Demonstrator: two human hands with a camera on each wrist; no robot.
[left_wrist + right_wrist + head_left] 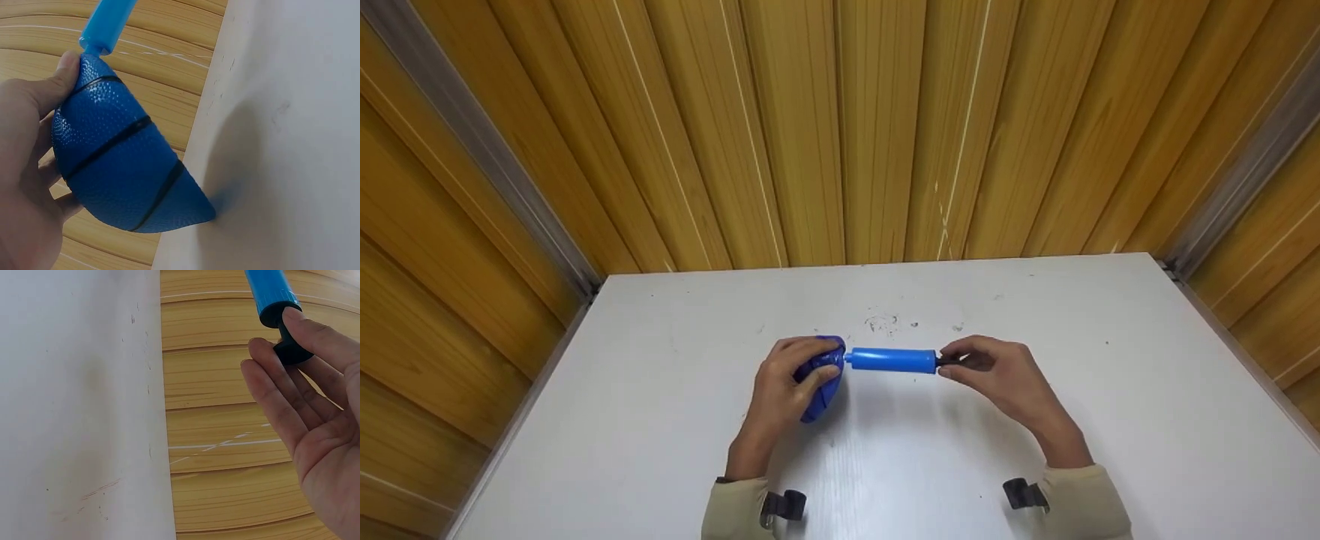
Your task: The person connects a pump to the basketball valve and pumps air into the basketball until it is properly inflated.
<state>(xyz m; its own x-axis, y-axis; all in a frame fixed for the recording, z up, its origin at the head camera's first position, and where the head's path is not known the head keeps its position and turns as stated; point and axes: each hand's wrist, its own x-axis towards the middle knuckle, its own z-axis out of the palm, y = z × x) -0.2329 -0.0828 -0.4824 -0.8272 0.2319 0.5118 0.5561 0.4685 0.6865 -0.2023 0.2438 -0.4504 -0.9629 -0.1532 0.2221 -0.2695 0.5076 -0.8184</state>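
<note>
My left hand (777, 388) grips a deflated blue ball (115, 143) with black lines and a pebbled skin, folded into a half-moon shape. A light blue hand pump (894, 360) lies level between my hands, its narrow tip meeting the ball at the edge beside my left thumb. With my right hand (1011, 379) I pinch the pump's black handle (292, 352) between thumb and fingers. Only a short length of black rod shows between the handle and the barrel in the right wrist view. The ball's far side is hidden by my left palm.
Beneath both hands spreads a white table (660, 352) with small dark scuffs near its middle. Yellow wood-look panels (877, 135) rise behind it and at both sides, with grey metal posts (495, 142) in the corners. Black straps (787, 504) sit at both sleeve cuffs.
</note>
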